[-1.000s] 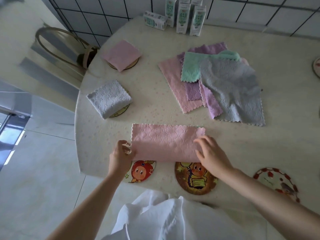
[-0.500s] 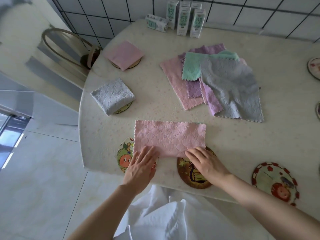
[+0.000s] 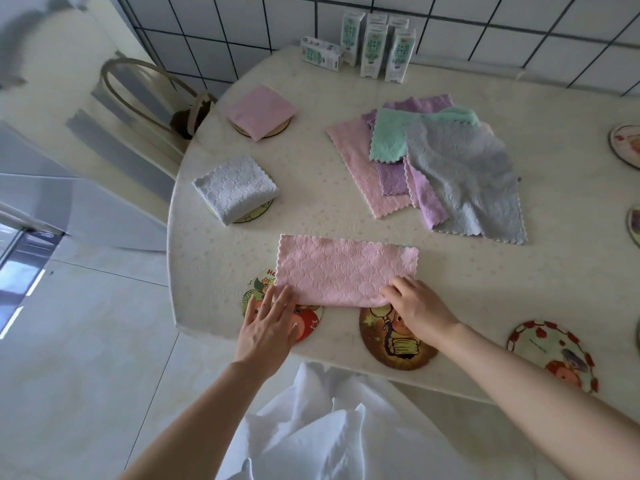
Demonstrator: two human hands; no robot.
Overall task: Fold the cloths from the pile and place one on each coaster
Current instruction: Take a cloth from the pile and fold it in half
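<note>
Left hand [image 3: 266, 329] fingers [image 3: 281, 301] touch pink cloth [image 3: 346, 268]; right hand [image 3: 420, 308] grips corner.

The frame edge crops the right-side coasters [image 3: 627, 145], the left hand [image 3: 268, 329] covers part of a near coaster [image 3: 254, 292], and the right hand [image 3: 420, 311] hides the pink cloth [image 3: 346, 268] corner.

Six milk cartons [image 3: 372, 51], two hands [image 3: 266, 327] [image 3: 419, 306], one half-folded cloth [image 3: 346, 268], two cloth-topped coasters [image 3: 281, 129] [image 3: 258, 213], three near coasters [image 3: 308, 320] [image 3: 391, 337] [image 3: 550, 355].

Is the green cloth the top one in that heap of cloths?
No, the grey cloth lies over the right part of the green cloth, so the grey one is uppermost.
</note>
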